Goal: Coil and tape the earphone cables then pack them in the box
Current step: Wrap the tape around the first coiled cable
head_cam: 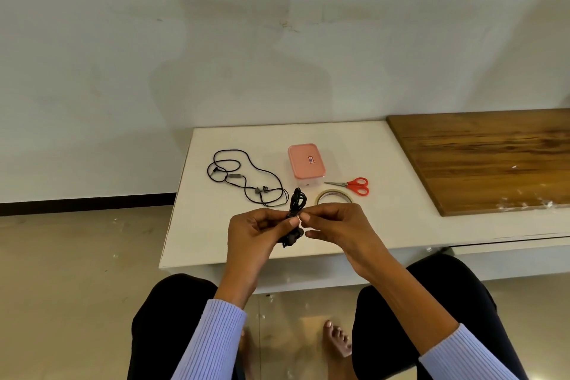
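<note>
A pale wall (277, 40) backs a low white table (385, 225) beside a wooden board (493, 160). On the table lie a loose earphone cable (243, 177), a pink-lidded box (306, 162), red scissors (354, 186) and a tape roll (334, 196). Above its front edge, the left hand (256, 234) has a clenched grip on a coiled black cable (295, 213); the right hand (336, 225) pinches at it.

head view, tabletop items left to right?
loose earphone cable → coiled earphone bundle held in both hands → pink-lidded box → red scissors → wooden board. Tape roll left out: it overlaps the box and scissors.
</note>
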